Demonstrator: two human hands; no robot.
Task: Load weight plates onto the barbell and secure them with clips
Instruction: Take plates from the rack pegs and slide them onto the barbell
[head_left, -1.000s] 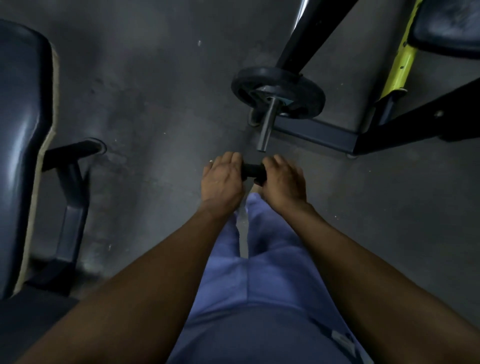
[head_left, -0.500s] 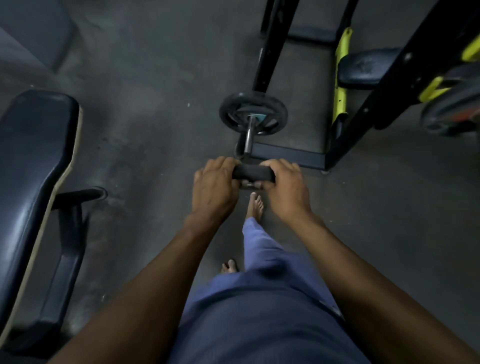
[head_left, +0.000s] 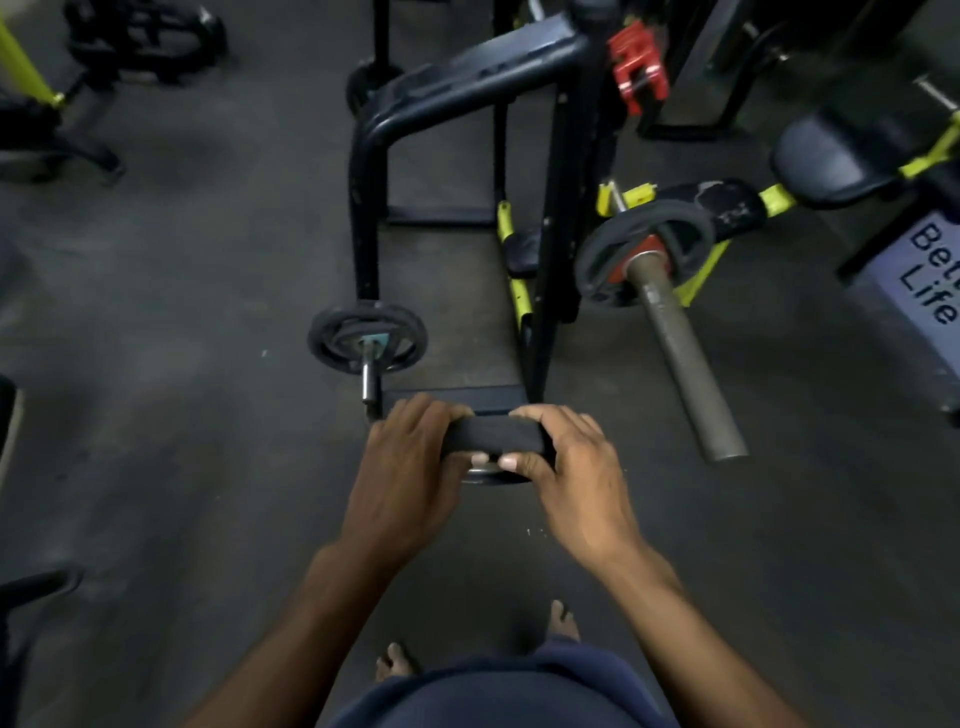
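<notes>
A small black weight plate (head_left: 493, 439) is held edge-up at waist height, with my left hand (head_left: 408, 470) on its left rim and my right hand (head_left: 571, 475) on its right rim. To the upper right a thick grey barbell sleeve (head_left: 680, 353) points towards me, with a dark plate (head_left: 641, 255) with a red centre loaded at its inner end. Its bare outer end lies right of my right hand, apart from the held plate. A red clip (head_left: 636, 67) hangs on the rack post at the top.
A black rack frame (head_left: 363, 208) stands straight ahead. Low on it a short peg (head_left: 370, 382) carries a small black plate (head_left: 367, 343). A padded seat with yellow fittings (head_left: 831, 156) is at the right. More dark equipment (head_left: 140, 36) sits top left on the grey floor.
The view has lifted from the floor, bringing the rack, the barbell sleeve and the red clip into sight. Both hands have kept hold of the plate and carried it forward.
</notes>
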